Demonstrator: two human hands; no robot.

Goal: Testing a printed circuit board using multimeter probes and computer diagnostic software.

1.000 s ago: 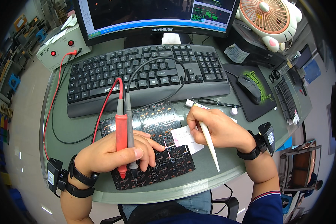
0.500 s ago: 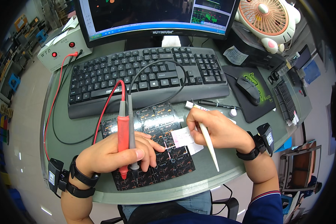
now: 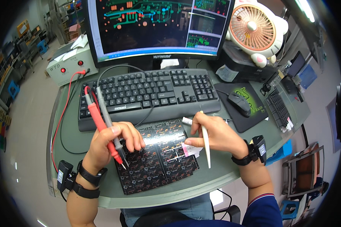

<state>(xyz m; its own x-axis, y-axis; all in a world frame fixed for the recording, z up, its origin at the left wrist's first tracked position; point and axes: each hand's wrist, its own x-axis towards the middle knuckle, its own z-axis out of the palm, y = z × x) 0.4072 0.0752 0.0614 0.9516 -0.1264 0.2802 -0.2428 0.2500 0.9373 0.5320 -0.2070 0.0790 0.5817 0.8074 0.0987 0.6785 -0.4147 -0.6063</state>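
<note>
Just above the left part of a dark printed circuit board panel, my left hand is closed round two test probes. One is a red probe, the other a grey probe; their metal tips point down at the panel. In my right hand is a slim white pointed stick, tapered end downward. The thumb of that hand is by a pink and white paper slip at the panel's right edge. Small light strips lie on the panel beside the slip.
Behind the panel stand a black keyboard and a monitor with a circuit layout. A mouse sits on a black mat at right, below a fan. Probe leads run left to a pale box with red lamps.
My left hand has lifted and moved left with both probes, uncovering more of the panel. My right hand still holds the white stick, now lower by the slip. The view has tilted up.
</note>
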